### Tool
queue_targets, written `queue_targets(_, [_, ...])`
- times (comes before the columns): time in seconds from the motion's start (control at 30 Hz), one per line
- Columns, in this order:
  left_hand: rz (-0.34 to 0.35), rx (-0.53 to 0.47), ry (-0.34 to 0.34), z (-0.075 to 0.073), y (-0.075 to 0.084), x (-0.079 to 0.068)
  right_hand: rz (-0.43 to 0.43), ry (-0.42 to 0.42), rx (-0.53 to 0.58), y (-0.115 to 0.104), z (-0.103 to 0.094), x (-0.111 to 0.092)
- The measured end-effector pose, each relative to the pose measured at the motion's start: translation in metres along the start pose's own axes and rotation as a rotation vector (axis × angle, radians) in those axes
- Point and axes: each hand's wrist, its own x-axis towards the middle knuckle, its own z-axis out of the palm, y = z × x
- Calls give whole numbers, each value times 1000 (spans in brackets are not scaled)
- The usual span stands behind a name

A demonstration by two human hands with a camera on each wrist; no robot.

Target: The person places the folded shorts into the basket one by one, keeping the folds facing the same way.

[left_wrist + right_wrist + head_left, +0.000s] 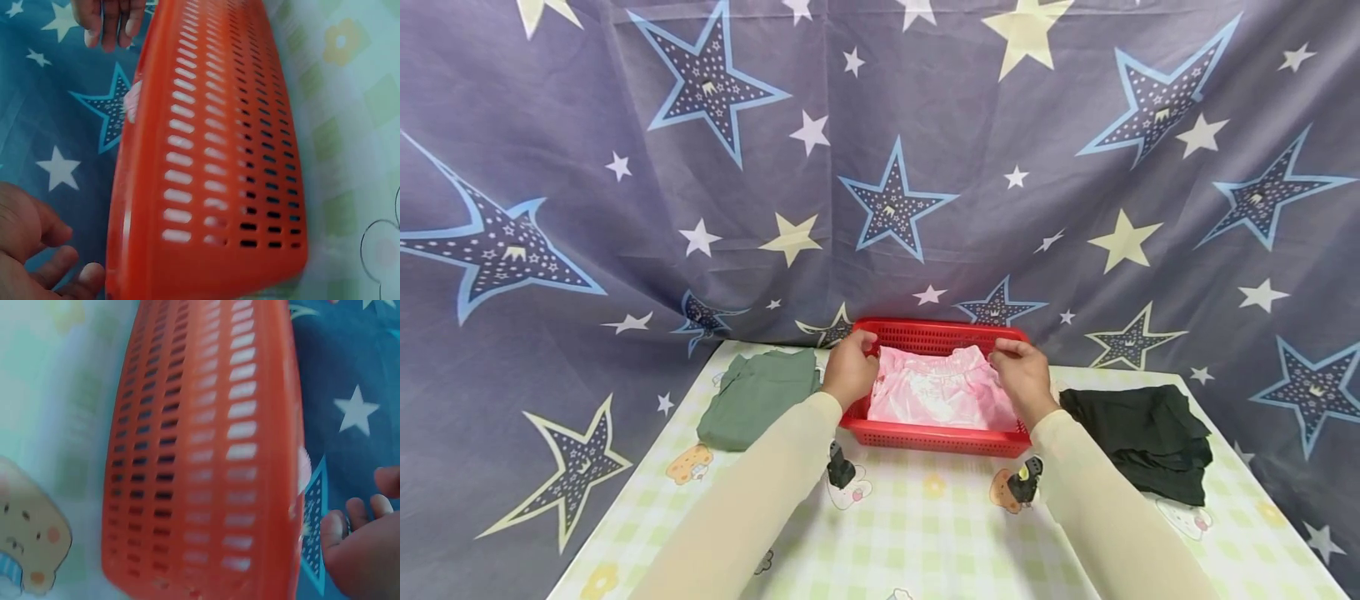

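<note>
In the head view, a red plastic basket (940, 437) stands at the back of the table. A pink garment (940, 392) with a gathered waistband lies inside it, and a bit of pink cloth (132, 101) shows over the rim in the left wrist view. My left hand (852, 368) is over the basket's left end, fingers loosely bent beside the garment. Over the right end is my right hand (1024, 379), its fingertips close to the garment's upper right corner. Both wrist views show relaxed fingers with nothing between them, near the rim.
A folded green garment (763, 398) lies left of the basket, and a black garment (1138, 442) lies to its right. Beneath them is a checked tablecloth (925, 533). A star-patterned curtain (880, 283) hangs right behind the table.
</note>
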Motion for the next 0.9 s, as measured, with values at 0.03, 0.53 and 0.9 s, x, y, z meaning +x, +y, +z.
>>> queue_targets(0.03, [7,-6,18,-3,-1,0,-12,-8,22,-2,2,-2])
queue_targets(0.53, [-12,-35,340,-66,-35,11,-150,-166,305,-33,58,-40])
queue_targets(0.9, [-174,24,415,-96,-93,0,-151,-525,429,-29,102,-80])
